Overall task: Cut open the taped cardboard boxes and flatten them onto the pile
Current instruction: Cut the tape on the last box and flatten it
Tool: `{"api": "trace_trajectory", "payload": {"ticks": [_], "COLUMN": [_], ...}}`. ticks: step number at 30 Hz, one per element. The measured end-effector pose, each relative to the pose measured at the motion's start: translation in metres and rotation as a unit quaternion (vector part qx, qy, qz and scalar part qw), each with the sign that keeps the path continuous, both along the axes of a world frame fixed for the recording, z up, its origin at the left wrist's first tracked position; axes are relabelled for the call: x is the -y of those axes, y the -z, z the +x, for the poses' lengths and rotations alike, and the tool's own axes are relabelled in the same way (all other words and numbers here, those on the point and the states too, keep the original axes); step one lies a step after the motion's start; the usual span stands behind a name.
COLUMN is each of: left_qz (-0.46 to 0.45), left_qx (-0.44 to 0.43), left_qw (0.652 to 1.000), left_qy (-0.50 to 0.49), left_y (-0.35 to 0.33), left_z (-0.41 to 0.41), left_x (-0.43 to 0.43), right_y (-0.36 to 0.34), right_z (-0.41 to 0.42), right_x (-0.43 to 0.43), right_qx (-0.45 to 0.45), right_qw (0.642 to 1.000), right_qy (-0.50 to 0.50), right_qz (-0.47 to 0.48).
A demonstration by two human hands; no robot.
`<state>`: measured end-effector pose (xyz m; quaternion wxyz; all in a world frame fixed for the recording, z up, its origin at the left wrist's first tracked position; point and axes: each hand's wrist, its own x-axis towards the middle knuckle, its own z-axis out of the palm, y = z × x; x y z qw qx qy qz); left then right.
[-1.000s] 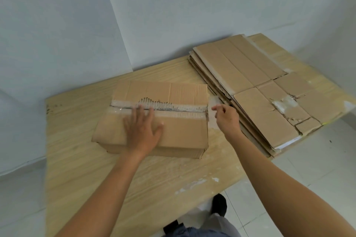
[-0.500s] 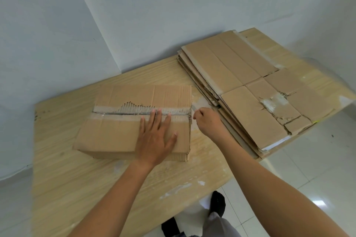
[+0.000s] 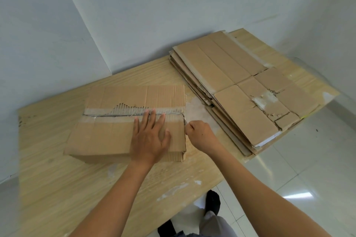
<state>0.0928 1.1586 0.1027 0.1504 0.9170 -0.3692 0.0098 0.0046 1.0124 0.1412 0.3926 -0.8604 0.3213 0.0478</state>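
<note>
One left hand (image 3: 150,136) atop box (image 3: 104,136)

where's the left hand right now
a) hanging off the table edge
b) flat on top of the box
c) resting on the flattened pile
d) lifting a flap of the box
b: the left hand lies palm down with fingers straight on the near top flap of the box, fingertips reaching the taped seam.
</note>
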Motion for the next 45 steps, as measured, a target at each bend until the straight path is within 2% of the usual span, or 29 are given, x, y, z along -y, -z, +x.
{"api": "trace_trajectory", "payload": {"ticks": [7,10,13,16,18,20,24,27,31,34,37,40,42,45], "left_qz": [-0.015,-0.066,-0.086,-0.049,-0.010,0.029,0.037,0.036,0.001,0.011,0.040,0.060,0.074,0.091], "left_qx": [-0.026,-0.037,-0.045,-0.010,0.010,-0.021,-0.066,-0.090,-0.031,-0.029,-0.046,-0.134,-0.185,-0.172], "left_qw": [1.000,0.997,0.995,0.997,0.992,0.981,0.973,0.963,0.961,0.973,0.984,0.983,0.971,0.965], "left_qy": [0.004,0.009,0.006,-0.052,-0.124,-0.192,-0.218,-0.251,-0.275,-0.229,-0.165,-0.113,-0.131,-0.174], "left_y": [-0.004,-0.010,-0.017,-0.019,-0.022,-0.023,-0.025,-0.027,-0.026,-0.028,-0.033,-0.037,-0.037,-0.035], "left_z": [0.003,0.017,0.041,0.076,0.099,0.114,0.114,0.096,0.081,0.093,0.112,0.122,0.120,0.119], "left_x": [-0.002,-0.007,-0.023,-0.051,-0.072,-0.089,-0.097,-0.099,-0.105,-0.102,-0.094,-0.084,-0.080,-0.078], "right_y": [-0.025,-0.032,-0.028,-0.023,-0.018,-0.007,0.017,0.024,0.025,0.028,0.021,0.019,0.025,0.034], "right_z": [-0.027,-0.027,-0.011,0.008,0.019,0.029,0.049,0.059,0.077,0.089,0.099,0.112,0.120,0.115], "right_x": [0.011,0.016,0.006,-0.016,-0.035,-0.053,-0.066,-0.051,-0.017,0.009,0.034,0.051,0.059,0.056], "right_qx": [-0.059,0.025,0.116,0.140,0.153,0.153,0.094,0.097,0.127,0.162,0.200,0.241,0.257,0.272], "right_qw": [0.996,0.998,0.985,0.980,0.977,0.977,0.982,0.970,0.962,0.946,0.932,0.903,0.893,0.912], "right_qy": [-0.053,0.039,0.121,0.134,0.145,0.144,0.111,0.081,-0.002,-0.077,-0.162,-0.212,-0.179,-0.012], "right_qz": [0.046,0.034,0.037,-0.049,-0.039,-0.025,-0.124,-0.209,-0.243,-0.269,-0.253,-0.285,-0.324,-0.307]}}
